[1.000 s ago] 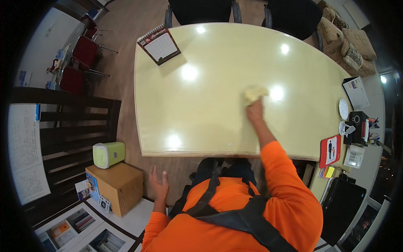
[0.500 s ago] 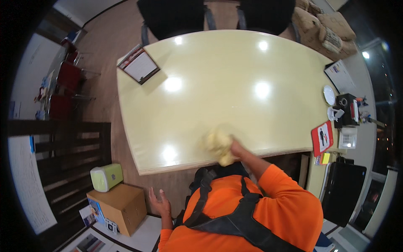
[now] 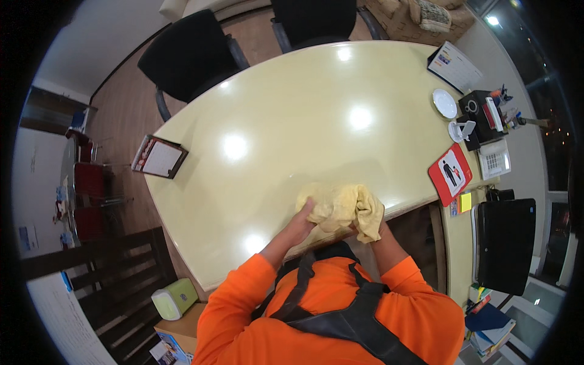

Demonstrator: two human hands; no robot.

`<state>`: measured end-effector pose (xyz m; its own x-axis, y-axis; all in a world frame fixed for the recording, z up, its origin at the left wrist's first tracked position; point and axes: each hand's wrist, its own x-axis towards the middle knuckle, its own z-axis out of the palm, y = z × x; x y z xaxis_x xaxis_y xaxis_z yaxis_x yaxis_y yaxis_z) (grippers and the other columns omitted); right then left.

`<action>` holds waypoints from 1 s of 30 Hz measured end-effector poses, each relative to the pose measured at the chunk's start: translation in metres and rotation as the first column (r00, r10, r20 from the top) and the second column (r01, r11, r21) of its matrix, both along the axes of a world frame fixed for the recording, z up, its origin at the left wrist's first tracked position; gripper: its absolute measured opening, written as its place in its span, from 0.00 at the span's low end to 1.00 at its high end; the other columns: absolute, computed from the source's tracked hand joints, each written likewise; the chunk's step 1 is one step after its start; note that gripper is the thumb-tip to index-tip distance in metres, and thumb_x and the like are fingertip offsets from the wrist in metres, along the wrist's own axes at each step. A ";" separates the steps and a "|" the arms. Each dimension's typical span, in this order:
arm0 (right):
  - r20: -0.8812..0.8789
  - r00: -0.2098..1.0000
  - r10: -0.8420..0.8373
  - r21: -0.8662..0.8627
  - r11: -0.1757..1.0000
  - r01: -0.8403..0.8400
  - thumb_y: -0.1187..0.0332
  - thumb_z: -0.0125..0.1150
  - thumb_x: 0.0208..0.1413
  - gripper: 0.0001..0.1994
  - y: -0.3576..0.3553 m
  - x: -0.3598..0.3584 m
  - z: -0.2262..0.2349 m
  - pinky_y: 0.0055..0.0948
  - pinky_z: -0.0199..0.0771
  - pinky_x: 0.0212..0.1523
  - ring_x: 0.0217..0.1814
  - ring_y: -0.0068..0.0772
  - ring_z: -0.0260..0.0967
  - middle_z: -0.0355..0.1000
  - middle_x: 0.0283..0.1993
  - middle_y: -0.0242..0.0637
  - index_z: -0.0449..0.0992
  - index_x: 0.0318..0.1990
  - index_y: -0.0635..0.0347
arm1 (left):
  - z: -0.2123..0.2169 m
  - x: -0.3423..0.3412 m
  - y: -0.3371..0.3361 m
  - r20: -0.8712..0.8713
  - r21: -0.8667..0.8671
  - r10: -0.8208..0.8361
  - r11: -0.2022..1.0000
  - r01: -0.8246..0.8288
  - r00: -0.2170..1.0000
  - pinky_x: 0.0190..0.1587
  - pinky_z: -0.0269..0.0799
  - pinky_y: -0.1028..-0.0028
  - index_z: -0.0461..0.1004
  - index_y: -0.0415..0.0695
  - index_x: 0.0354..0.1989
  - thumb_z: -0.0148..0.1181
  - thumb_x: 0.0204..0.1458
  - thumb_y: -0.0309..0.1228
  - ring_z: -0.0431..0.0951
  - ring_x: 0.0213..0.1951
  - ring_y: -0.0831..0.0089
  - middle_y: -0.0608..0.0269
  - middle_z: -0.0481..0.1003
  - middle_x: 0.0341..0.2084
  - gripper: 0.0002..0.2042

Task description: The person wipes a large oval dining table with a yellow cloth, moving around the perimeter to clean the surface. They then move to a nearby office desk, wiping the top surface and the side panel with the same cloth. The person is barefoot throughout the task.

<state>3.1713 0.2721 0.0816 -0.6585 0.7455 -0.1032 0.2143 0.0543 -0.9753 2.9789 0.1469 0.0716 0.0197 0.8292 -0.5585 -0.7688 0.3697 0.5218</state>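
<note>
A crumpled yellow cloth (image 3: 337, 205) is held between my two hands, over the near edge of the cream-coloured desk (image 3: 261, 170). My left hand (image 3: 301, 222) grips the cloth's left end, its thumb showing on top. At the other end, my right hand (image 3: 374, 233) is closed on the cloth, and folds of it hang over and hide most of the fingers. Glossy spots of light shine on the desk surface.
A desk calendar (image 3: 161, 157) stands at the left corner. Along the right side are a red mouse pad (image 3: 450, 174), a white plate (image 3: 444, 103), a telephone (image 3: 494, 159), a black organizer (image 3: 477, 115) and a dark monitor (image 3: 504, 245). Black chairs (image 3: 188, 58) face the far edge.
My left hand has come up from beside the desk and taken hold of the cloth. The cloth is now spread between both hands. My view has turned toward the right.
</note>
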 end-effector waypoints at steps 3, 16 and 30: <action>-0.214 0.918 -0.334 -0.646 0.753 0.123 0.72 0.57 0.57 0.19 0.029 0.046 -0.011 0.30 0.75 0.47 0.49 0.30 0.73 0.74 0.50 0.37 0.69 0.57 0.62 | 0.010 0.015 0.064 -0.244 -0.006 -0.197 0.979 0.202 0.950 0.60 0.61 0.70 0.61 0.39 0.62 0.48 0.63 0.45 0.68 0.57 0.67 0.55 0.68 0.57 0.26; 0.393 0.584 -0.710 0.434 0.703 0.563 0.55 0.52 0.63 0.23 0.115 0.155 -0.008 0.41 0.65 0.58 0.56 0.49 0.67 0.68 0.55 0.56 0.70 0.59 0.60 | -0.002 0.062 0.205 -0.934 -0.294 -0.356 0.744 0.600 -0.016 0.39 0.73 0.59 0.73 0.38 0.45 0.46 0.62 0.49 0.78 0.33 0.53 0.46 0.77 0.28 0.23; 0.669 0.341 -0.660 0.614 0.750 0.246 0.38 0.49 0.54 0.48 0.130 -0.057 -0.081 0.57 0.18 0.72 0.76 0.67 0.21 0.31 0.72 0.69 0.43 0.71 0.65 | -0.039 0.000 0.236 -0.893 -0.445 -0.343 0.778 0.444 -0.292 0.42 0.74 0.57 0.77 0.36 0.30 0.50 0.50 0.27 0.79 0.35 0.48 0.42 0.78 0.31 0.10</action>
<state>3.1142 0.4017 0.0007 0.0522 0.9983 -0.0259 0.9712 -0.0568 -0.2315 2.9785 0.3826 0.0329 -0.1110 0.9322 -0.3444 0.8306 0.2773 0.4829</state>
